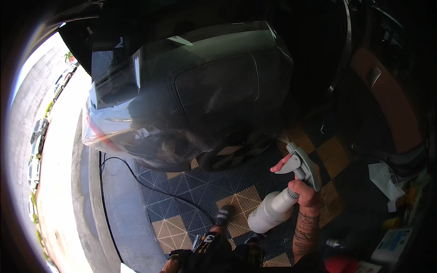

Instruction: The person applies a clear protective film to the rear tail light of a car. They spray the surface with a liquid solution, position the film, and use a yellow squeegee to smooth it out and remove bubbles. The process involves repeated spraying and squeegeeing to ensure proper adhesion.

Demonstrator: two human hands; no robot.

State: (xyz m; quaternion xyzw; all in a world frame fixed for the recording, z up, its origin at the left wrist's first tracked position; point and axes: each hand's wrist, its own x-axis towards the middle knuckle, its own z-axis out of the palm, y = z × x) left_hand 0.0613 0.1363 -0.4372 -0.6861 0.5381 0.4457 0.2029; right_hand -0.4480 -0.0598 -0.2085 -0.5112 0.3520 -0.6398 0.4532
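My right hand (306,193) grips a white spray bottle (269,213) by its neck, just under the grey trigger head (298,166). One finger reaches forward at the trigger, and the nozzle points up and away toward the car. The bottle hangs tilted, its base toward the lower left. Ahead of me is the dark rear side panel (218,86) of a car, with a rounded fuel-door outline; a glossy, see-through layer seems to lie over it. My left hand (170,265) is low at the bottom edge, its fingers mostly hidden.
An open car door (387,100) with brown trim stands at the right. Below the car lies dark and tan tile flooring (239,198), crossed by a black hose or cable (170,194). Papers (386,181) and a white container (392,243) are at the lower right.
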